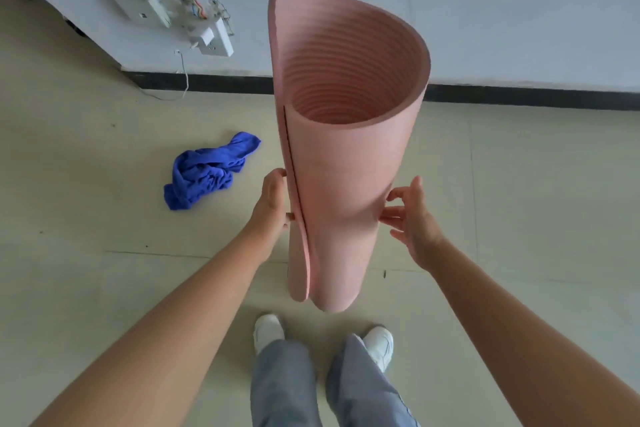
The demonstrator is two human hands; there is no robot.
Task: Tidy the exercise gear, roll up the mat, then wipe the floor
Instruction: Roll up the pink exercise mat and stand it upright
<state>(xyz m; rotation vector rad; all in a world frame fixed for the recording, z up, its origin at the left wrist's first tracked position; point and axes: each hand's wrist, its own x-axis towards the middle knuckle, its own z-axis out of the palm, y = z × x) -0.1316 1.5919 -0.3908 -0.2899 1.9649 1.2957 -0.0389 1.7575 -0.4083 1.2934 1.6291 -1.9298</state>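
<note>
The pink mat [332,184] is rolled up, but loosely (one flap hangs open down its side). It stands on end by the feet, between both hands. The left hand [272,199] holds its side. The right hand [412,215] only touches it with loose fingertips. The blue cloth [207,172] lies crumpled on the floor [86,218], so I think the wiping is not done yet.

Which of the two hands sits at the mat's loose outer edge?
The left hand, against the seam of the pink mat; the right hand touches the smooth side.
</note>
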